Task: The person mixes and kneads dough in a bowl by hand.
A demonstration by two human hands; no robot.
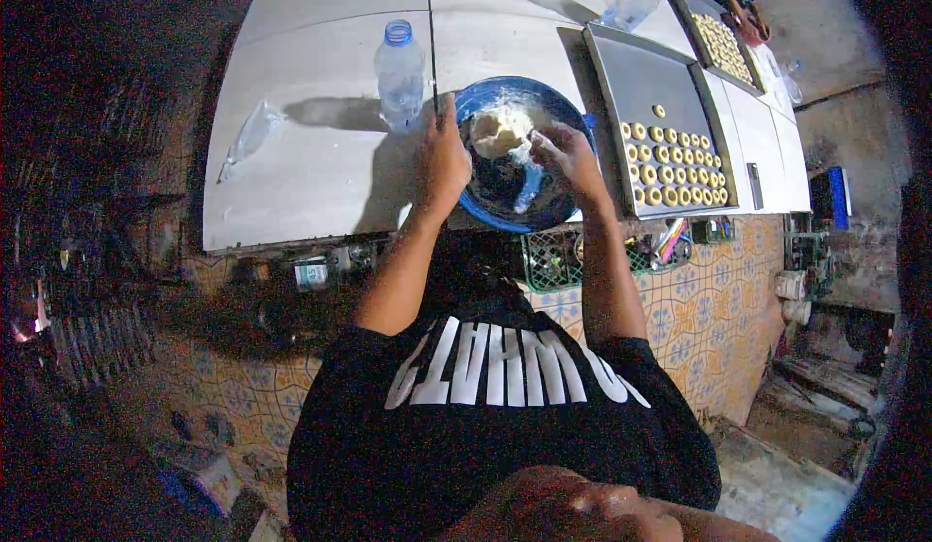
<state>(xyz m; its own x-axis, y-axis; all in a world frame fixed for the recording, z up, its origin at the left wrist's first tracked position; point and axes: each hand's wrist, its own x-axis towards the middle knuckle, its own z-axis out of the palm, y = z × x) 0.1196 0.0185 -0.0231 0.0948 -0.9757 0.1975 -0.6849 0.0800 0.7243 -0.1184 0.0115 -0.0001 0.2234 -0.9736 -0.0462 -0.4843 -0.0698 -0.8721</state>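
A blue basin stands near the front edge of the white tiled table. In it lies a pale, floury lump of dough, with a bluish-white patch below it that I cannot make out. My left hand grips the basin's left rim, its thumb side up. Inside the right part of the basin is my right hand, fingers bent inward at the dough's edge and whitened at the tips. What those fingers hold is hidden. Right of the basin, a metal tray bears rows of small, round, pale dough pieces with dimpled centres.
A clear plastic bottle stands behind my left hand; a crumpled clear bag lies farther left. At the far right another person's hand is at a second filled tray. A green crate sits below the table edge.
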